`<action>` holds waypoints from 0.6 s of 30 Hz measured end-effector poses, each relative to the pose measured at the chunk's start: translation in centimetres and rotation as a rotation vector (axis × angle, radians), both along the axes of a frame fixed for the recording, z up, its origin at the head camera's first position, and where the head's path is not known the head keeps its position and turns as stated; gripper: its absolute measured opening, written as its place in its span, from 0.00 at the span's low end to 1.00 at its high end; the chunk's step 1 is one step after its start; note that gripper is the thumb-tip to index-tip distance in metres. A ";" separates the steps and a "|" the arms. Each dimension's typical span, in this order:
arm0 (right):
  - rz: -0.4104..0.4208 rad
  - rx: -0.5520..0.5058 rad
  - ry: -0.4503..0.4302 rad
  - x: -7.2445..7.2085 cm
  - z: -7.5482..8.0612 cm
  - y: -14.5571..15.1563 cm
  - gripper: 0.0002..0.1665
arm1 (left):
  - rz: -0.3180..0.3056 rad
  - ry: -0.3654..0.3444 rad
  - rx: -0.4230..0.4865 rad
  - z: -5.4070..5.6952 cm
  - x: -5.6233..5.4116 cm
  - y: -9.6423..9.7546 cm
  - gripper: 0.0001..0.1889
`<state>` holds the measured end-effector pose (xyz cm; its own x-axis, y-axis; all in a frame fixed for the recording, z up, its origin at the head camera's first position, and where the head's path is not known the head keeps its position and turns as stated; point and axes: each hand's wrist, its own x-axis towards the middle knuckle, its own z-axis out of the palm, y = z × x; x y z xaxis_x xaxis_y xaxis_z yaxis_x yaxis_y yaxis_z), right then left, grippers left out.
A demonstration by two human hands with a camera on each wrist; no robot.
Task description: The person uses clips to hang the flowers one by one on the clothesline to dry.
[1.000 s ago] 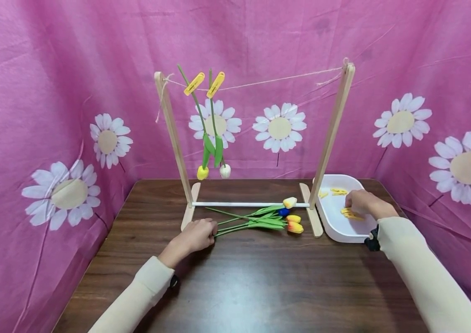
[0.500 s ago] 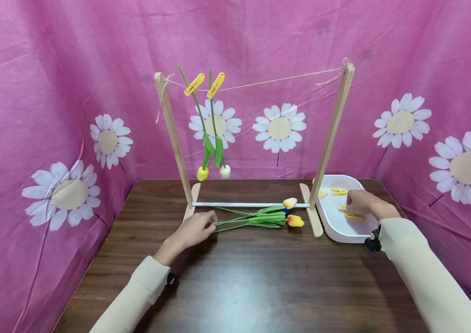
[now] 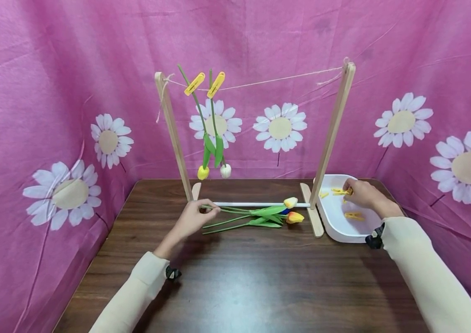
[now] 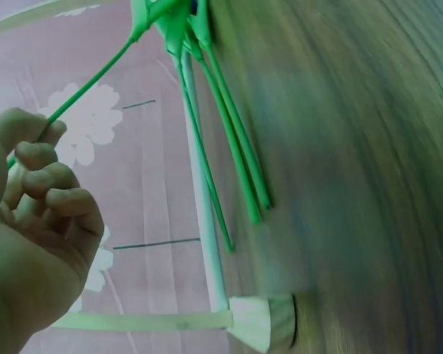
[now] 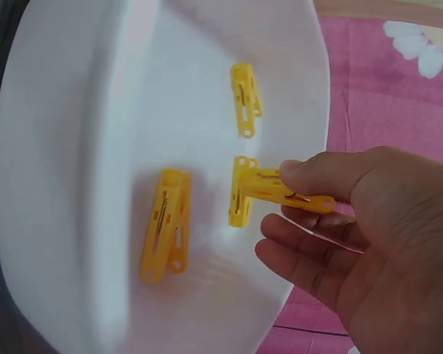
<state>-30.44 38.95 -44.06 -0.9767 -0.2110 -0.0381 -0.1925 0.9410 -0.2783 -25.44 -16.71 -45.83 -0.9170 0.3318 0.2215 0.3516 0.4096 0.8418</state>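
While my left hand [image 3: 193, 218] pinches one tulip stem [image 4: 85, 92], its end raised off the table [image 3: 235, 277], the stem runs out past the top of the left wrist view, so I can't make out which bloom it carries. Leaves [image 3: 270, 211] mostly hide the blue tulip head [image 3: 285, 211]. And now my right hand [image 3: 365, 194] grips a yellow clothespin [image 5: 269, 192], half covered by my thumb, above the white tray [image 5: 199, 118]. Since half a second ago, my left hand's risen toward the white bar [image 3: 252, 204], and my right's shifted farther back over the tray.
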 end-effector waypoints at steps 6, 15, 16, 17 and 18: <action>-0.023 -0.036 0.023 -0.3 0.3 0.0 0.19 | 0.069 0.092 0.085 0.6 -0.1 1.1 0.07; -0.065 -0.145 -0.043 -0.2 1.1 -0.6 0.18 | -0.039 0.099 0.350 1.3 -0.5 3.5 0.10; -0.067 -0.166 -0.050 -0.2 1.1 -0.7 0.18 | -0.063 0.087 0.382 1.3 -0.6 3.7 0.11; -0.069 -0.182 -0.050 -0.2 1.1 -0.7 0.17 | -0.089 0.076 0.414 1.3 -0.7 4.0 0.11; -0.070 -0.196 -0.047 -0.2 1.1 -0.7 0.17 | -0.108 0.063 0.441 1.5 -0.8 4.2 0.11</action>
